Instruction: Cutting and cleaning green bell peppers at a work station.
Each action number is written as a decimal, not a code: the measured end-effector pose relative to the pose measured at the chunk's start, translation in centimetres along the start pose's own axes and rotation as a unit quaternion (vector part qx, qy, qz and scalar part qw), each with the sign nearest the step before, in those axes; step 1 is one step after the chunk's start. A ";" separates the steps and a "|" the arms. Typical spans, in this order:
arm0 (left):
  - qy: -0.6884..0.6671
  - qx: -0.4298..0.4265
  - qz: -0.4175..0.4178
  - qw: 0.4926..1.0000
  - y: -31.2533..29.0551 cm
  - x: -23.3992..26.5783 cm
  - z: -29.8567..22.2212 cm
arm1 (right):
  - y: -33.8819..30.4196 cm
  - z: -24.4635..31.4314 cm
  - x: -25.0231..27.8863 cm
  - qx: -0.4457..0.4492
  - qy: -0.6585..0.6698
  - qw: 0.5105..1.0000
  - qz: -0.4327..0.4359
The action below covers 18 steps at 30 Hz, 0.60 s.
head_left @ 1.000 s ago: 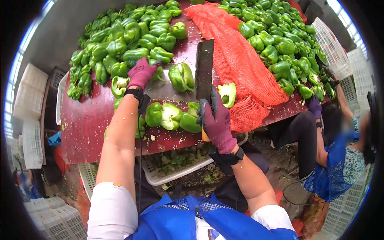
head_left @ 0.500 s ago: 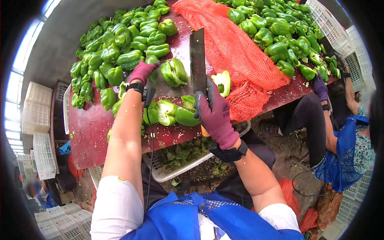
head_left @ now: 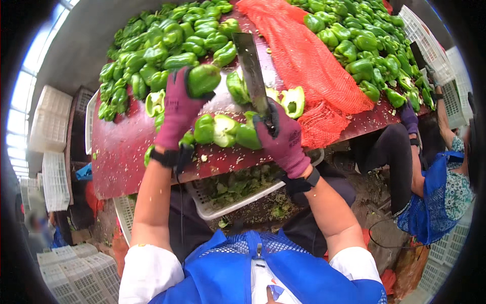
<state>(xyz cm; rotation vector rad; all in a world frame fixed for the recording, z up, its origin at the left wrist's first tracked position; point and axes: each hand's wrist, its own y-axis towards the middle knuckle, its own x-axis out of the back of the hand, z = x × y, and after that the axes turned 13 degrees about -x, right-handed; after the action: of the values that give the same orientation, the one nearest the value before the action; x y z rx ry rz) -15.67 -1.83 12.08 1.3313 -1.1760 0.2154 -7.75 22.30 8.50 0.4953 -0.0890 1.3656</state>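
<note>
My left hand (head_left: 178, 109), in a maroon glove, is closed round a whole green bell pepper (head_left: 204, 80) above the table. My right hand (head_left: 283, 139), gloved alike, grips a large dark-bladed knife (head_left: 251, 71). Its broad blade points away from me and leans a little left, with the handle hidden in my fist. Cut pepper pieces (head_left: 225, 130) lie in a row below the blade, between my hands. Just left of the blade sits another pepper (head_left: 236, 88), and an opened half (head_left: 292, 101) shows its pale inside on the right.
Heaped whole peppers (head_left: 169, 35) cover the back left of the red table (head_left: 121, 162). Red mesh netting (head_left: 304, 66) separates them from a second heap (head_left: 362, 40). A white crate (head_left: 238, 202) of scraps stands under the near edge. A co-worker's gloved hand (head_left: 409, 119) is at the right.
My left hand has taken hold of a pepper and raised it, with the wrist turned upright. The knife has tipped slightly left, and my right hand has shifted a little to the right.
</note>
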 end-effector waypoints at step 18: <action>-0.029 0.119 0.135 0.983 -12.8 6.6 -11.5 | -3.7 2.8 -1.0 -0.008 0.099 0.987 0.126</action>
<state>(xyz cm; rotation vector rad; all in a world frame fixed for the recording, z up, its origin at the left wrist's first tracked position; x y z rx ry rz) 2.54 0.57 11.27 1.3886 -1.4137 0.5293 -3.78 19.88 9.63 0.3389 0.0005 1.6546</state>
